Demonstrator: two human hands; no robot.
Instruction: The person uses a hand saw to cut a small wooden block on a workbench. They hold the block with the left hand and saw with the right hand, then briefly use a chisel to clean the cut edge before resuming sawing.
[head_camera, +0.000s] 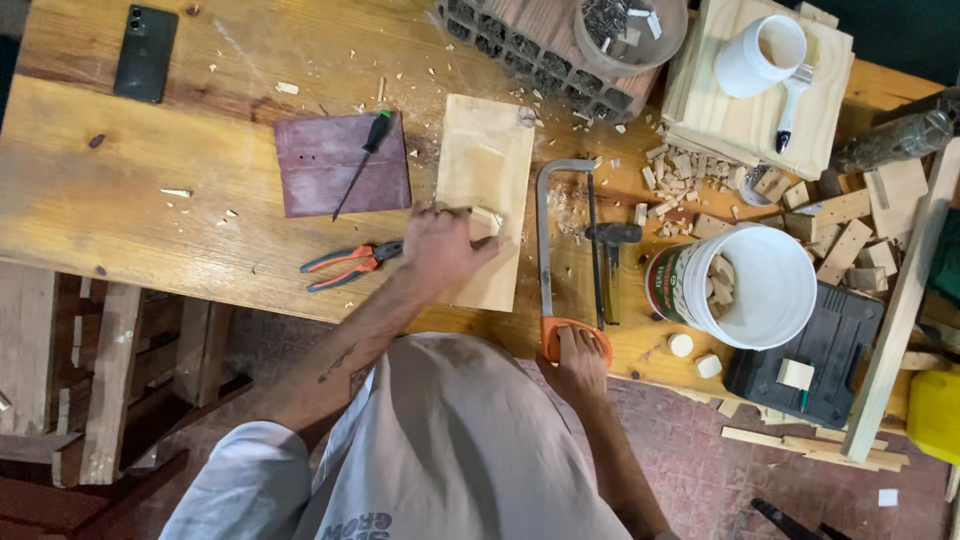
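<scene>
1. Left hand (440, 248): rests on the lower part of a pale wooden board (487, 205), fingers curled down and pinching a small wooden block (486, 221) against the board's surface.
2. Right hand (577, 362): fingers wrapped tight around the orange handle of a hacksaw (566, 250) at the near edge of the workbench (120, 190).
3. Hacksaw: grey metal frame, lying flat on the bench just right of the board, blade running away from the person.
4. Wooden board: rectangular, light pine, lying lengthwise away from the person, mid-bench.
5. Pliers (348, 263): red and black handles, on the bench just left of the left hand.
6. Sandpaper sheet (340, 164): dull purple, flat, left of the board; a screwdriver (362, 162) with a black and green handle lies aslant across it.
7. Phone (146, 53): dark, face down, far left corner of the bench.
8. White bucket (755, 285): on its side, right of the saw, wood offcuts inside.
9. Loose offcuts (700, 170): scattered beyond the bucket.
10. Stack of pine boards (830, 110): far right, bearing a white cup (760, 55) and a white-handled brush (792, 100).
11. Hollow clay brick (530, 50): far centre, with a clear tub (630, 30) of small metal pieces on top.
12. Black case (835, 350): near right edge, beside the bucket.
</scene>
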